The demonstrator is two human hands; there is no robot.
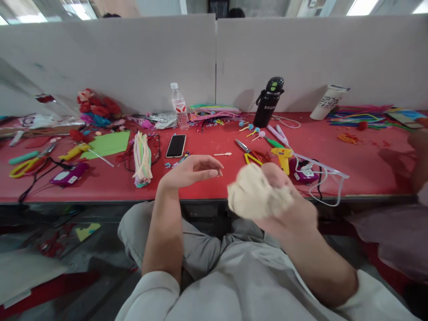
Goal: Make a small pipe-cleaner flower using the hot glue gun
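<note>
Cream bundle [248,194]; hands: right hand [294,215] clasping it, raised; left hand [187,171] wrist-bent, loosely cupped, thumb apart

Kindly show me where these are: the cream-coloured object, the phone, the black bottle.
Cream-coloured object [252,194]: head view, middle of its blurred surface.
Phone [176,146]: head view, its dark screen.
Black bottle [267,106]: head view, front of its body.

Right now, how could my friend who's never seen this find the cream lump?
Start at the long red table; look to its near edge. There, right of the middle, the person's right hand holds the cream lump. It is roundish and pale, unlike the bright yellow glue gun beyond it.
</note>
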